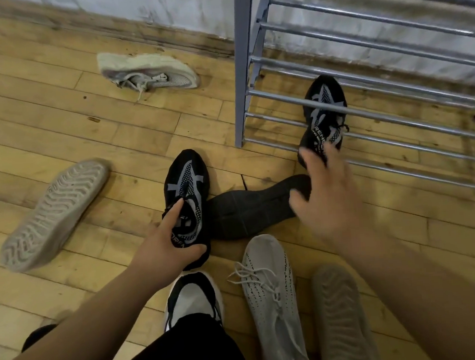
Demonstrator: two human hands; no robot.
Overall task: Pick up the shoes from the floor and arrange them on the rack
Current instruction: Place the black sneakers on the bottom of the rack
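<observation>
My left hand [167, 239] grips a black shoe with a grey pattern [186, 181] by its collar, index finger inside the opening; the shoe stands on the wood floor. A matching black shoe [326, 107] lies on the lower bars of the grey metal rack [388, 94], toe toward the wall. My right hand [327, 195] is blurred, fingers spread, fingertips at that shoe's heel. Under this hand a dark shoe [250, 207] lies sole up on the floor.
A white sneaker [148, 70] lies on its side near the wall. A beige shoe [54, 214] rests sole up at left. A grey knit shoe [271, 293] and a grey sole-up shoe [341, 316] lie near me, beside my own foot [194, 297].
</observation>
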